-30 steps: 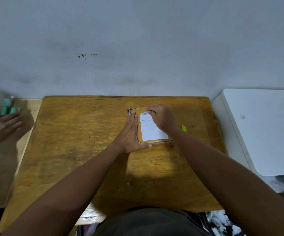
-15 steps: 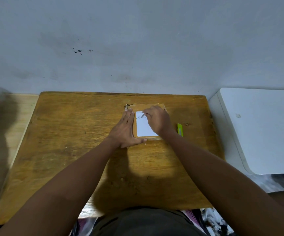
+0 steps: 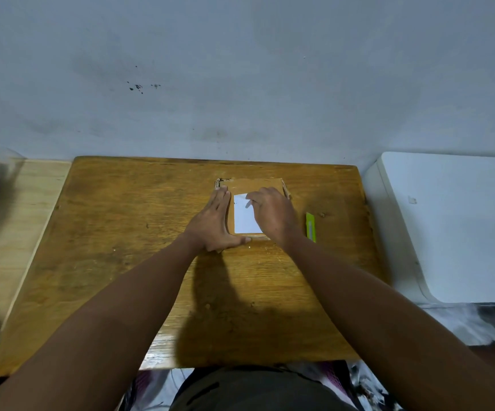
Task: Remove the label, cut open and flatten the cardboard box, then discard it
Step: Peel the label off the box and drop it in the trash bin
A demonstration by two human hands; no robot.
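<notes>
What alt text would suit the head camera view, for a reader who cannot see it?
On a wooden table, the left hand steadies a small cardboard box while the right hand picks at its white label. A green utility knife lies to the right.

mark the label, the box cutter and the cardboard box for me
label (image 3: 245, 221), head view, bare white middle below the fingers.
box cutter (image 3: 310, 227), head view, middle of its green body.
cardboard box (image 3: 255, 183), head view, far brown strip above the label.
</notes>
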